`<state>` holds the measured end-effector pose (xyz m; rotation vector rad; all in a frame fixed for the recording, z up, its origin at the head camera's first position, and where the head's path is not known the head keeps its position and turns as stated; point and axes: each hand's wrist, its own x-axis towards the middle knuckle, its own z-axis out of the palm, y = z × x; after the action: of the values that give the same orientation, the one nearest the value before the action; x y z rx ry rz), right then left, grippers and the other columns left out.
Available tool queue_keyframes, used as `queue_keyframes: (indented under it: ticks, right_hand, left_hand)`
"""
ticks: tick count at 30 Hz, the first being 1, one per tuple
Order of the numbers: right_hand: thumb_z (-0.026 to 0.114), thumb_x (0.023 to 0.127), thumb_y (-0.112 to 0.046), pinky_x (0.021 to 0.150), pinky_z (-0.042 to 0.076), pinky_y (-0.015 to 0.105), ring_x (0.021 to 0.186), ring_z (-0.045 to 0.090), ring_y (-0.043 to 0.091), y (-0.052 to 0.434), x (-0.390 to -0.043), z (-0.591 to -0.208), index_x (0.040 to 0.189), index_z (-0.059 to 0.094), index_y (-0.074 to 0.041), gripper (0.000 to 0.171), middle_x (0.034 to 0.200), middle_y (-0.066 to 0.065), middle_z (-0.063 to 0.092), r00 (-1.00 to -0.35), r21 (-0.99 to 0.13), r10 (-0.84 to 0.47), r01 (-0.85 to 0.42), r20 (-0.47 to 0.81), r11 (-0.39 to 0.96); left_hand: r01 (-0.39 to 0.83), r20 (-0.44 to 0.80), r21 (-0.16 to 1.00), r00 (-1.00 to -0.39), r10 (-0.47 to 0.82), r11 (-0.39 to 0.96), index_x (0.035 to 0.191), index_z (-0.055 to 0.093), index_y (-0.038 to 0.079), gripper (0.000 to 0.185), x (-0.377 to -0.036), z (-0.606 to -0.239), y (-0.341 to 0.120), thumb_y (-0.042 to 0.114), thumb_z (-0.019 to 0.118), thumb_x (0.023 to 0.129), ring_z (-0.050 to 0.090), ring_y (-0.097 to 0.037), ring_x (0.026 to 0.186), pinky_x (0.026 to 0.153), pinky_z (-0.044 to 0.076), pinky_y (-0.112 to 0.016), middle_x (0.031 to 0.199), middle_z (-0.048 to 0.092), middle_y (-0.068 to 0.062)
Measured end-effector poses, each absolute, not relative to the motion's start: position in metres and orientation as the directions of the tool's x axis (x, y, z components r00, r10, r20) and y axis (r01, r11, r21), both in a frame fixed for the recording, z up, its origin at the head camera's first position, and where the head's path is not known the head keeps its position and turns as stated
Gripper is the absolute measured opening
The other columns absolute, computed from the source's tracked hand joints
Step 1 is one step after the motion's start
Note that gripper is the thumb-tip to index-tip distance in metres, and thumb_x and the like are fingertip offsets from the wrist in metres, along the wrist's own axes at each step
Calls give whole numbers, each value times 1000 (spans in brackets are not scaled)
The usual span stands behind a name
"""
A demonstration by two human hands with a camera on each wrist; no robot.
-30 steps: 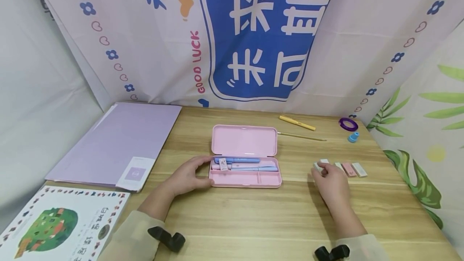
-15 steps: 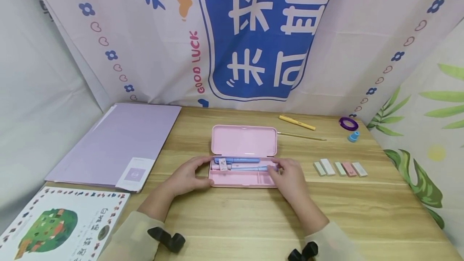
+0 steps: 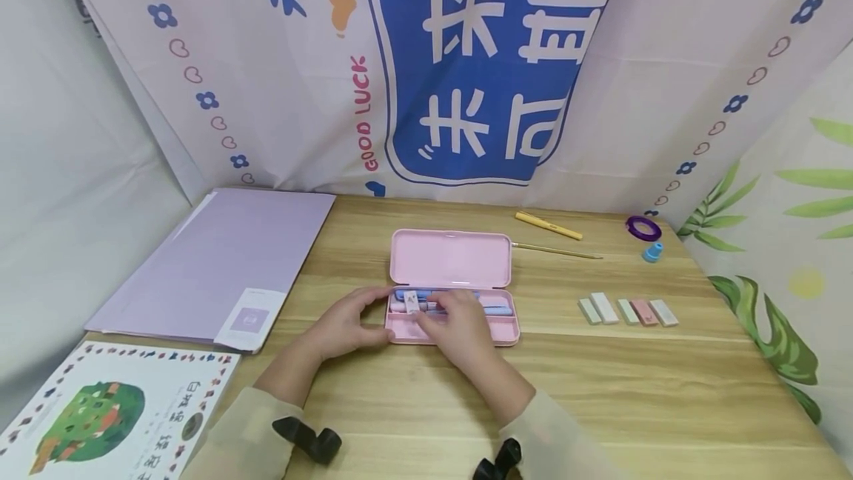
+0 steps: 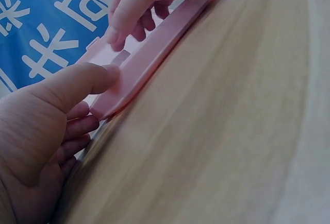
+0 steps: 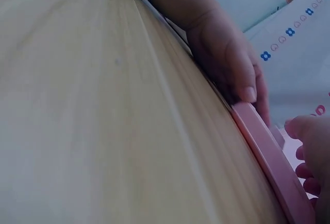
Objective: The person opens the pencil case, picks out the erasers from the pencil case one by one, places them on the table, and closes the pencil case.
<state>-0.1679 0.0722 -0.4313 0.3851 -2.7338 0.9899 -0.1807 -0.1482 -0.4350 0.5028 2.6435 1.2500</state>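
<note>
A pink pencil case (image 3: 426, 332) lies with its lid (image 3: 450, 258) raised, in the middle of the table. Blue pens (image 3: 497, 311) and a pink one fill its rear compartment, and a small white eraser with a printed pattern (image 3: 411, 302) lies across them. My left hand (image 3: 346, 323) grips the left end of the case, thumb at the front corner. Over the case is my right hand (image 3: 461, 328), thumb and fingertips apart just right of the eraser and partly hiding the pens. The left wrist view shows its fingers (image 4: 149, 20) loosely bent above the case.
Several eraser-like blocks (image 3: 643, 312) lie in a row on the right. Farther back are a yellow pen (image 3: 549, 226), a thin brush-like stick (image 3: 558, 250), a purple ring (image 3: 643, 228) and a small blue object (image 3: 653, 252). A purple folder (image 3: 233, 258) and a picture sheet (image 3: 113, 413) lie left.
My right hand has moved left from the row of blocks, past the right end of the case, to above the pens beside the eraser. My left hand stays on the case.
</note>
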Motion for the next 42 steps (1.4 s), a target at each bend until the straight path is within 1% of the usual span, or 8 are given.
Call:
queue_keyframes:
  ticks: [2,8,16,24,31,35,38,42]
  right_hand:
    - [75,82,-40,94,49,43,104,61,26,65,-168,-431,105,74,-10,37,104,7,71,-939,-567,-190,-326,286,757]
    - [73,82,-47,85,48,39,95,60,21,54,-168,-429,107,74,-16,40,97,2,71,-933,-468,-217,-335,288,818]
    - [73,83,-36,92,48,42,103,61,26,52,-169,-427,113,72,-13,38,107,5,72,-945,-469,-194,-302,265,830]
    - [73,81,-30,85,50,42,93,62,27,53,-167,-427,111,74,-7,37,96,8,72,-927,-457,-189,-327,323,827]
    - [73,81,-24,89,49,43,97,62,28,53,-168,-428,112,74,-6,36,99,10,72,-940,-483,-156,-294,305,825]
    - [72,81,-23,90,48,43,96,62,27,55,-167,-426,111,74,-7,35,98,9,72,-947,-531,-138,-279,290,800]
    - [72,80,-23,85,48,40,91,60,25,60,-167,-424,110,75,-7,33,93,8,71,-946,-578,-113,-278,305,767]
    - [72,80,-23,78,48,37,87,59,24,79,-169,-423,108,75,-7,32,88,6,69,-932,-595,-63,-279,358,754]
  left_hand:
    - [238,-2,771,-927,376,591,142,52,15,74,-181,-436,-148,35,80,76,43,-37,138,115,34,-56,146,50,-15]
    - [254,15,769,-924,381,587,141,52,13,74,-181,-436,-147,34,79,75,45,-37,137,114,35,-56,144,51,-15]
    - [258,20,772,-924,383,581,141,52,11,75,-181,-436,-147,32,80,75,45,-37,136,114,35,-56,144,52,-16]
    - [250,9,769,-925,380,589,142,51,12,75,-181,-436,-148,33,80,76,44,-38,137,114,35,-56,145,51,-16]
    - [256,10,765,-923,386,591,142,51,11,75,-181,-435,-148,32,79,76,44,-38,137,115,34,-56,145,51,-17]
    - [257,14,769,-922,387,586,141,52,11,74,-181,-435,-148,31,79,76,44,-38,137,115,34,-56,145,51,-17]
    - [255,11,767,-923,385,588,141,52,12,73,-181,-436,-149,32,79,76,43,-38,137,115,34,-56,146,50,-17]
    - [246,0,770,-923,386,588,142,51,13,75,-182,-436,-149,34,80,77,42,-38,139,116,33,-56,147,49,-16]
